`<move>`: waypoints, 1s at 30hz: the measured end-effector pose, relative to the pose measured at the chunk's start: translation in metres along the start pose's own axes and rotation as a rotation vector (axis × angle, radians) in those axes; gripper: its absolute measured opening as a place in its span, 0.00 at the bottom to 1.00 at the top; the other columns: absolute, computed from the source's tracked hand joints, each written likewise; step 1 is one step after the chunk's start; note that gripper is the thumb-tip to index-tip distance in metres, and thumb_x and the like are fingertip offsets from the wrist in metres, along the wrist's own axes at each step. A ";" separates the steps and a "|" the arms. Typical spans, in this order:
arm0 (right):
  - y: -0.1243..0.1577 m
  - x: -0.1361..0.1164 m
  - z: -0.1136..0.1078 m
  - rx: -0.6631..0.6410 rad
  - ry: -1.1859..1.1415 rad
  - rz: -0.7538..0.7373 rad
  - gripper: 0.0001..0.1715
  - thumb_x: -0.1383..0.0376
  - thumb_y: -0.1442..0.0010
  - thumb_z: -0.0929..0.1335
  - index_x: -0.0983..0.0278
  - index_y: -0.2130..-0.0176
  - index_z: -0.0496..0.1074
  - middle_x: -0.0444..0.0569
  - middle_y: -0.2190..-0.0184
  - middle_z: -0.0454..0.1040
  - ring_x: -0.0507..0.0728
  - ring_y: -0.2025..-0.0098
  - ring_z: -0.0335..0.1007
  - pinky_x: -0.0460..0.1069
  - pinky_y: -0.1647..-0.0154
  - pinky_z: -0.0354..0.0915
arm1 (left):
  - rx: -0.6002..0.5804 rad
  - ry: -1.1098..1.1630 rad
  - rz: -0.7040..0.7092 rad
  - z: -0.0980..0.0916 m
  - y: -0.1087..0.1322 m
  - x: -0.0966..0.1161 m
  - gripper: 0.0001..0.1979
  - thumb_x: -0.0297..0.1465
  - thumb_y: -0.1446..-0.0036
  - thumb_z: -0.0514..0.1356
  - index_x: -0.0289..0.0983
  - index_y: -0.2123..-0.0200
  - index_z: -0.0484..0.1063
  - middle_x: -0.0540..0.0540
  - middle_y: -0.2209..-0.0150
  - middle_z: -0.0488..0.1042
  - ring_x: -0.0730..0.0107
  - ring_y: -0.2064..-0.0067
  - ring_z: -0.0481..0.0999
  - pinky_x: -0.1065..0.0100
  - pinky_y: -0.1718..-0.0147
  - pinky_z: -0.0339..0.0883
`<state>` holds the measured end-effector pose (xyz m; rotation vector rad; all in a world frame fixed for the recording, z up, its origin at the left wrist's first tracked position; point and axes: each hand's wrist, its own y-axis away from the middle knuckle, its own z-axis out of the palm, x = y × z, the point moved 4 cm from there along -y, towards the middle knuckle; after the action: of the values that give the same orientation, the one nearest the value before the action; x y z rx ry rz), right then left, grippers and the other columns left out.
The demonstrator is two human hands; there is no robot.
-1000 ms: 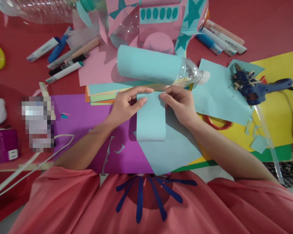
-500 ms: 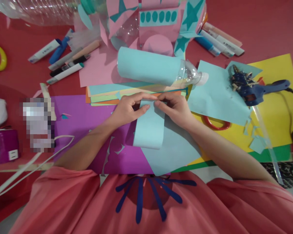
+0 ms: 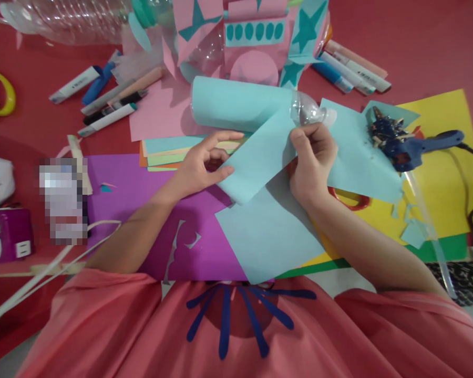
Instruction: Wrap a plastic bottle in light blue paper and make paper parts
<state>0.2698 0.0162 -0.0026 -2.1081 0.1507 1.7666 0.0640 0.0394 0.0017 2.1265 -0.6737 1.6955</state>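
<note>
Where the red tabletop (image 3: 418, 37) lies bare, chiefly at the far corners, we log open room; coloured sheets cover the rest up to the near edge.

Held: one light-blue paper strip (image 3: 256, 157), tilted, just in front of one paper-wrapped bottle (image 3: 236, 105). Our right hand (image 3: 313, 160) pinches its upper end. Our left hand (image 3: 203, 168), fingers curled, touches its lower end.

Around: one purple sheet (image 3: 134, 210), one yellow sheet (image 3: 449, 173), one blue glue gun (image 3: 412, 148), three markers (image 3: 349, 68) far right.
</note>
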 end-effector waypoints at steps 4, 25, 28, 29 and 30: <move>0.000 0.000 0.001 0.034 -0.067 0.003 0.19 0.54 0.38 0.67 0.59 0.74 0.59 0.43 0.77 0.54 0.54 0.72 0.58 0.52 0.70 0.61 | 0.120 -0.054 0.043 -0.027 -0.003 -0.009 0.23 0.36 0.47 0.66 0.42 0.48 0.68 0.56 0.75 0.68 0.79 0.76 0.66 0.74 0.77 0.60; 0.001 0.015 0.000 -0.012 0.057 0.021 0.16 0.52 0.35 0.63 0.59 0.70 0.64 0.49 0.73 0.64 0.58 0.68 0.66 0.55 0.73 0.67 | 0.500 -0.298 0.319 -0.035 0.000 -0.022 0.32 0.45 0.44 0.63 0.57 0.38 0.55 0.45 0.41 0.67 0.74 0.70 0.76 0.70 0.78 0.66; 0.001 0.024 -0.001 -0.062 0.086 -0.007 0.15 0.53 0.33 0.60 0.58 0.64 0.69 0.50 0.70 0.69 0.59 0.66 0.69 0.56 0.72 0.69 | 0.572 -0.328 0.332 -0.040 0.001 -0.022 0.27 0.48 0.44 0.61 0.55 0.42 0.59 0.46 0.45 0.70 0.75 0.73 0.74 0.71 0.80 0.63; 0.000 0.026 -0.001 -0.072 0.101 -0.019 0.15 0.53 0.32 0.60 0.58 0.62 0.69 0.51 0.69 0.69 0.59 0.65 0.70 0.56 0.71 0.69 | 0.595 -0.338 0.340 -0.041 0.002 -0.022 0.26 0.49 0.44 0.61 0.54 0.44 0.60 0.46 0.47 0.71 0.76 0.73 0.73 0.71 0.81 0.62; 0.000 0.027 -0.001 -0.079 0.118 -0.029 0.15 0.53 0.32 0.59 0.57 0.61 0.70 0.51 0.69 0.70 0.59 0.65 0.70 0.57 0.71 0.69 | 0.615 -0.347 0.343 -0.042 0.002 -0.023 0.25 0.50 0.44 0.61 0.53 0.45 0.61 0.46 0.48 0.72 0.77 0.74 0.72 0.71 0.81 0.61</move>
<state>0.2767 0.0201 -0.0288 -2.2604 0.0826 1.6572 0.0245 0.0637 -0.0106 2.9222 -0.7054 1.9070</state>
